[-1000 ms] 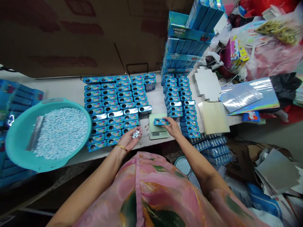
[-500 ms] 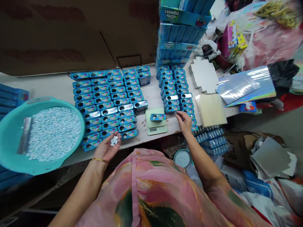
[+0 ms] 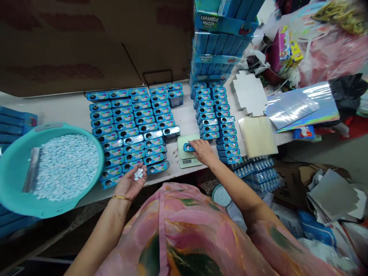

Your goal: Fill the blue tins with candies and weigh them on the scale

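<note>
My left hand [image 3: 131, 182] is cupped palm up at the table's front edge and holds a small heap of pale blue candies [image 3: 138, 174]. My right hand [image 3: 202, 150] lies over a blue tin [image 3: 188, 147] that sits on a small green scale [image 3: 186, 151], with the fingers closed on the tin. Rows of matching blue tins [image 3: 132, 130] cover the table to the left of the scale. A second block of tins [image 3: 220, 126] stands to its right.
A teal basin [image 3: 17, 168] full of pale candies with a metal scoop sits at left. Stacked blue "Caramelo Macizo" cartons [image 3: 218, 42] rise at the back. Flat white cardboard [image 3: 249, 94], a cream pad [image 3: 257, 136] and holographic sheets [image 3: 301, 109] lie right. Clutter fills the floor at right.
My right hand left the tin on the scale, drew back to the right, and has now come back onto it. My left hand drew back toward me with the candies.
</note>
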